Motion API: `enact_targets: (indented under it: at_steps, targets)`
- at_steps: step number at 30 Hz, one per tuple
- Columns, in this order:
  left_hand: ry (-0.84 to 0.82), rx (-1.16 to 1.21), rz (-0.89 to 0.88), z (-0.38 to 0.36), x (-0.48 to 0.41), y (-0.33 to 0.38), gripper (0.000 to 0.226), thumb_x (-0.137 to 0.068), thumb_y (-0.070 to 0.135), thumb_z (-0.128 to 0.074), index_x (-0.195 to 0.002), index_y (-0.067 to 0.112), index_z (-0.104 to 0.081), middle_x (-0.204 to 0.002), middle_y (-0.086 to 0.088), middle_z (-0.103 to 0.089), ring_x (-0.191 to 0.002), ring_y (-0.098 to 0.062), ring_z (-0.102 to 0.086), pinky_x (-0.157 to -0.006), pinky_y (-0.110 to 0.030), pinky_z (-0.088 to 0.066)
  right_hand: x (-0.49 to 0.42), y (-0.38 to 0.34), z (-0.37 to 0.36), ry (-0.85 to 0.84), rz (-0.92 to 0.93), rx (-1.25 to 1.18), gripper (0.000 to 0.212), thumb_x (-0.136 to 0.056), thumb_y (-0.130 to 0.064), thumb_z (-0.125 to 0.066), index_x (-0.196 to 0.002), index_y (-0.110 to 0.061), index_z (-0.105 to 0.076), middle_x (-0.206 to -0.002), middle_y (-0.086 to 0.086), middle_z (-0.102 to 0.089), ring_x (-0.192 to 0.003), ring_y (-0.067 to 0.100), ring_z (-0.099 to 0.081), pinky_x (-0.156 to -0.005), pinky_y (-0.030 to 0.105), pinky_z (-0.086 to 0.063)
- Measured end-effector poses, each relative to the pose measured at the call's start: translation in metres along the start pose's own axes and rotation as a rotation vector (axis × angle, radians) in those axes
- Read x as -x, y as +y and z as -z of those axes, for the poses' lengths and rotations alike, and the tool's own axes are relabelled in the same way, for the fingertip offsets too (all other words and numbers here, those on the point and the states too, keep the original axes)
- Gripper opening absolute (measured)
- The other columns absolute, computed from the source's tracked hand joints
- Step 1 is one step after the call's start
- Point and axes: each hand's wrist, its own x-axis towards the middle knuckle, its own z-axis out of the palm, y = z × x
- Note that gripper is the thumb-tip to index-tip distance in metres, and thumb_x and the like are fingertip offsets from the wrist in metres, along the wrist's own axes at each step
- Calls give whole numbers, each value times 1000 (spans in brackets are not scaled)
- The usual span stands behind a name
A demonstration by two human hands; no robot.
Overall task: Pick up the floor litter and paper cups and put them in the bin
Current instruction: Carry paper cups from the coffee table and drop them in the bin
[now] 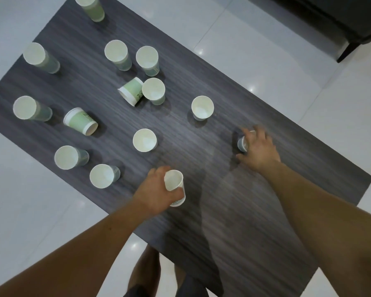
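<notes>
left grip holds an empty cup near worktop edge. right grip curls round second cup, mostly hidden; contents i can't see.

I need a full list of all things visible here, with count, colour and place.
upright cups: ten, white and green, spread over the table
tipped cups: two, green with white rims, left of centre
held cups: two, white, one in each hand
table: one, dark grey wood grain, centre
floor: white tiles, around the table
furniture: one, black, top right
left hand: one, grips a cup, near edge
right hand: one, grips a cup, right side
</notes>
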Motion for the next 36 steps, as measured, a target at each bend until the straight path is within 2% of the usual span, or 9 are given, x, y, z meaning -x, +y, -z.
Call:
enact_targets:
  at_steps: [2,5,7,11,14,17,24,30,36]
  targets:
    - [22,15,25,2,13,-10,61,-71,35,-77,-123,28,-45,-122,4,-45,-104,-18,-52,-93,-39,-49,7,-11,-7,-35,27,-26,69,-83,-28,-70,-143,-22,-37,-149,14,-27,-132,39,-32,-101,50,-43]
    - [63,16,59,10,35,-24,66,-71,37,-77,-127,29,-43,-123,5,-42,-106,-18,-50,-95,-39,-47,39,-36,-22,-57,106,-4,56,-85,-26,-67,-135,-14,-45,-139,12,-38,-125,34,-37,-99,42,-41]
    - [91,5,93,16,51,-31,70,-72,38,-76,-131,28,-40,-122,6,-38,-103,-16,-48,-94,-36,-45,68,-58,-29,-87,165,-34,58,-85,-27,-67,-137,-15,-44,-139,11,-39,-125,32,-38,-100,39,-39]
    - [168,3,98,33,91,-43,71,-70,40,-77,-129,29,-39,-119,8,-37,-101,-17,-48,-84,-30,-44,124,-104,-31,-117,287,-62,60,-84,-27,-64,-138,-14,-41,-139,11,-38,-124,31,-38,-101,36,-36]
    - [240,32,97,43,131,-58,70,-70,39,-77,-128,25,-40,-126,2,-41,-104,-20,-51,-88,-35,-48,167,-137,-28,-122,396,-19,60,-84,-28,-63,-139,-16,-40,-139,9,-38,-126,29,-37,-100,36,-38]
    - [303,59,103,45,182,-83,72,-69,39,-77,-129,23,-40,-126,0,-42,-102,-20,-52,-87,-34,-47,208,-170,-21,-91,476,22,61,-85,-30,-62,-141,-19,-39,-139,5,-38,-126,26,-36,-100,35,-39]
    - [475,175,160,25,340,-182,78,-72,44,-75,-136,19,-36,-129,-3,-41,-106,-22,-52,-88,-34,-47,334,-258,-8,-53,661,244,58,-86,-31,-62,-138,-19,-41,-136,4,-42,-126,26,-38,-94,37,-43]
    - [773,369,357,13,496,-282,75,-73,42,-72,-134,19,-36,-126,-2,-40,-97,-22,-55,-80,-36,-52,465,-347,-40,-54,1019,476,62,-86,-27,-58,-144,-21,-35,-138,3,-40,-124,26,-40,-94,37,-47]
    - [1006,572,619,-54,619,-343,77,-73,39,-71,-137,18,-34,-129,-2,-39,-99,-24,-56,-82,-35,-51,585,-425,-92,-92,1464,672,63,-88,-29,-56,-146,-23,-32,-142,2,-37,-125,24,-39,-92,33,-46]
